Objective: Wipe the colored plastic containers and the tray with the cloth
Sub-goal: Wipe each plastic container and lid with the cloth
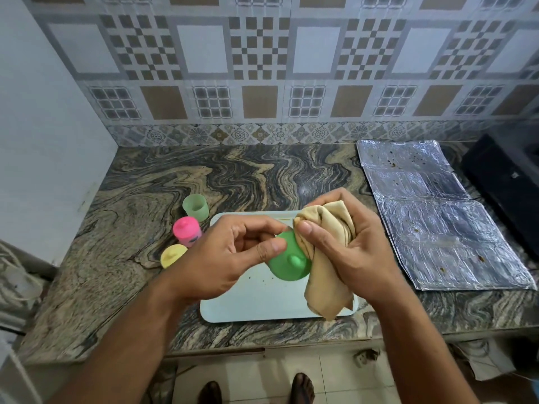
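Sitting between both hands, green lid (288,262) touches the cloth (326,243).

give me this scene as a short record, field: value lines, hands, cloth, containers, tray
left hand: holds the green lid over the tray
right hand: grips the beige cloth against the lid
tray: pale, on the counter, a few dark specks
left of tray: green cup without lid, pink container, yellow container
right of tray: foil sheet
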Demonstrator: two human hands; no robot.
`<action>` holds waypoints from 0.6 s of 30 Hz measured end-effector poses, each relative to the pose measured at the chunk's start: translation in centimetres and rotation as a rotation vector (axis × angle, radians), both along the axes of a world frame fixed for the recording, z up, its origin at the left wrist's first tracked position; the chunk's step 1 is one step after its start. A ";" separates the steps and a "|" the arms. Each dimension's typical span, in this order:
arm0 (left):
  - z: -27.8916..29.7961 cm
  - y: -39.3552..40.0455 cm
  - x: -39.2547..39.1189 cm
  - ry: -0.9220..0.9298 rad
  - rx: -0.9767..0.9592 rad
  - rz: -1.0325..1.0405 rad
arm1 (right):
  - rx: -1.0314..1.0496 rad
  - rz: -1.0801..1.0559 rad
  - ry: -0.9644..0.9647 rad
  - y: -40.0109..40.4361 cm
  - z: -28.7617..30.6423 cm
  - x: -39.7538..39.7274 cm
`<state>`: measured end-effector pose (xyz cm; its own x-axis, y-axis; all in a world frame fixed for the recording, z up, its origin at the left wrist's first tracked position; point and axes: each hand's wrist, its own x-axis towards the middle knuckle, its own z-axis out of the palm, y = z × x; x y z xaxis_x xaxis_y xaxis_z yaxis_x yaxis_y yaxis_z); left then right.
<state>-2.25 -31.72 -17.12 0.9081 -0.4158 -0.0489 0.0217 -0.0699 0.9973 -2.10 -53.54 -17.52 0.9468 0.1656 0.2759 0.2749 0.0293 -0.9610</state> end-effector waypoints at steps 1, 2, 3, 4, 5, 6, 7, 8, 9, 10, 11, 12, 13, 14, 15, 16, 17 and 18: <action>0.2 -0.1 0.2 -0.002 0.004 0.009 | 0.000 -0.010 -0.007 0.1 0.1 0.3; 0.5 -0.4 0.4 -0.018 0.005 0.041 | 0.028 -0.036 -0.010 0.3 0.2 0.4; 0.8 -0.8 0.6 -0.037 0.000 0.103 | 0.078 -0.075 -0.009 0.6 0.2 0.6; 1.0 -1.2 0.6 -0.052 -0.012 0.185 | 0.146 -0.123 -0.001 1.0 0.2 0.6; 1.1 -1.4 0.6 -0.065 -0.022 0.275 | 0.221 -0.182 0.015 1.4 0.1 0.6; 0.9 -1.6 0.5 -0.080 -0.020 0.358 | 0.295 -0.242 0.034 1.8 0.0 0.5; 0.6 -1.8 0.3 -0.093 -0.008 0.418 | 0.356 -0.301 0.054 2.1 -0.3 0.4; 0.2 -2.0 0.0 -0.099 0.010 0.452 | 0.394 -0.351 0.068 2.5 -0.6 0.3; -0.1 -2.3 -0.3 -0.094 0.020 0.465 | 0.409 -0.386 0.076 2.8 -0.9 0.2; -0.4 -2.6 -0.6 -0.084 0.008 0.468 | 0.409 -0.402 0.079 3.1 -1.1 0.0; -0.7 -2.9 -0.8 -0.072 -0.021 0.465 | 0.405 -0.402 0.086 3.4 -1.3 -0.2; -1.0 -3.2 -0.8 -0.060 -0.058 0.462 | 0.408 -0.389 0.100 3.7 -1.3 -0.4; -1.1 -3.4 -0.8 -0.048 -0.092 0.461 | 0.424 -0.371 0.119 3.9 -1.2 -0.5; -1.3 -3.4 -0.7 -0.035 -0.120 0.463 | 0.448 -0.356 0.138 4.1 -1.2 -0.5; -1.4 -3.4 -0.6 -0.019 -0.142 0.466 | 0.473 -0.348 0.151 4.1 -1.1 -0.5; -1.5 -3.3 -0.4 0.001 -0.158 0.471 | 0.493 -0.344 0.159 4.1 -1.1 -0.4; -1.5 -3.3 -0.3 0.019 -0.173 0.474 | 0.504 -0.343 0.166 4.0 -1.1 -0.4; -1.6 -3.2 -0.2 0.031 -0.183 0.474 | 0.504 -0.342 0.168 4.0 -1.1 -0.3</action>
<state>-2.47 -34.91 -18.70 0.9983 0.0377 -0.0434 0.0382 0.1307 0.9907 -2.36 -49.50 -18.62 0.9604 -0.2656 0.0842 0.1956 0.4273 -0.8827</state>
